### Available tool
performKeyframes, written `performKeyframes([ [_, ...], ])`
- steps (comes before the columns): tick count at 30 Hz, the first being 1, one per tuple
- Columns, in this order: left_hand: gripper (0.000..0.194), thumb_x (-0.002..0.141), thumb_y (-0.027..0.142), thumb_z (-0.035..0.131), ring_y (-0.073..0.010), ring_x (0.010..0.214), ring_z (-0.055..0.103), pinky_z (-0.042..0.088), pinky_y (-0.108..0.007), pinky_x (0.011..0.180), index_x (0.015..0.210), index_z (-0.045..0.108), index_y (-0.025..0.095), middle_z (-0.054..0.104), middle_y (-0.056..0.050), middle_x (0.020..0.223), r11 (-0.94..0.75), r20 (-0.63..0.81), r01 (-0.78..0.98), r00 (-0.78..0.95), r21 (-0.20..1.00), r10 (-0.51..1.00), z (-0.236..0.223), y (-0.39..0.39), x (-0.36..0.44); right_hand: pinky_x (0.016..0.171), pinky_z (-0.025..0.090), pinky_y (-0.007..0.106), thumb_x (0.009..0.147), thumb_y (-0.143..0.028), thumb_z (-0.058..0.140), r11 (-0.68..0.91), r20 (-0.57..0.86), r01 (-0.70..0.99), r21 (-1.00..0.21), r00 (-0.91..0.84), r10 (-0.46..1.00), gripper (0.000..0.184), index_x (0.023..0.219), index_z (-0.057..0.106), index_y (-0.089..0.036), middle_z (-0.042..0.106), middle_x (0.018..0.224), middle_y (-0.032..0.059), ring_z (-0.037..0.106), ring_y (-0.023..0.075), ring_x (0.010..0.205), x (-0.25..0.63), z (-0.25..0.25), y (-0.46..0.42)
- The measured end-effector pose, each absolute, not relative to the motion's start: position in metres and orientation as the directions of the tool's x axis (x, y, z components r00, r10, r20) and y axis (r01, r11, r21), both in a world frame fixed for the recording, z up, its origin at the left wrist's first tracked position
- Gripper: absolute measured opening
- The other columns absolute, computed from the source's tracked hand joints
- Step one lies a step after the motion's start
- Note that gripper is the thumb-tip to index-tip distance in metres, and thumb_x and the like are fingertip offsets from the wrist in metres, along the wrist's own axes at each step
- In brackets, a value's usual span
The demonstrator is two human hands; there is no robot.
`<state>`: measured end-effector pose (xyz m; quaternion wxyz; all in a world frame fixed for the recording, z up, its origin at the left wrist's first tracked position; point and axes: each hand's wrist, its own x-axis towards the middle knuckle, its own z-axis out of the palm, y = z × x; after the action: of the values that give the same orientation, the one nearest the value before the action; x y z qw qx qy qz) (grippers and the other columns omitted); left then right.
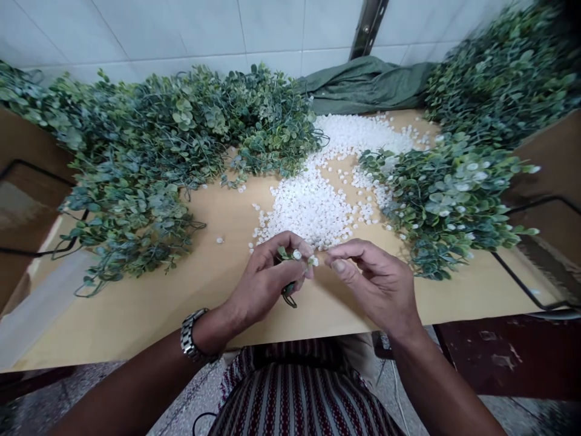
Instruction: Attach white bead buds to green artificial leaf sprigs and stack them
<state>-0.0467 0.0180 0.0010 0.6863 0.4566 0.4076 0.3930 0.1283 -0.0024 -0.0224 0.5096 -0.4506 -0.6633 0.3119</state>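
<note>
Pinching sprig [297,255], left fingers [282,271]; right fingers [348,270] near-together, grip unclear — right foliage [447,200] white-tipped, left foliage [136,151] mostly plain, beads [308,206] loose.

A small green sprig [283,252] with white tips lies pinched in the left hand [272,275], a dark wiry loop showing below. Small white beads [308,209] lie heaped and scattered on the tabletop [163,315]. Tangled leafy bunches [158,139] lie left of them; a white-tipped bunch [447,200] rests right.
</note>
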Motion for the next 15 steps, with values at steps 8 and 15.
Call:
performKeyframes([
  [8,0.013,0.068,0.011,0.052,-0.006,0.042,0.039,0.031,-0.018,0.042,0.075,0.046,0.02,0.049,0.009,0.05,0.268,-0.159,-0.211,0.423,0.94,0.892,-0.004,0.013,-0.027,0.06,0.046,0.025,0.086,-0.022,0.06,0.331,0.315,0.092,-0.939,-0.152,0.937,0.009,0.077,0.059,-0.018,0.06,0.067,-0.002,0.057,0.0109,0.062,0.124,-0.029,-0.001],
  [15,0.017,0.068,0.012,0.05,-0.0077,0.048,0.037,0.03,-0.022,0.045,0.081,0.042,0.021,0.048,0.007,0.061,0.173,-0.169,0.035,0.468,0.984,0.867,-0.002,0.014,-0.023,0.063,0.046,0.024,0.086,-0.019,0.059,0.431,0.39,0.271,-0.861,-0.195,0.9,0.007,0.079,0.062,-0.019,0.061,0.072,-0.0003,0.058,0.0121,0.069,0.146,-0.019,-0.001],
])
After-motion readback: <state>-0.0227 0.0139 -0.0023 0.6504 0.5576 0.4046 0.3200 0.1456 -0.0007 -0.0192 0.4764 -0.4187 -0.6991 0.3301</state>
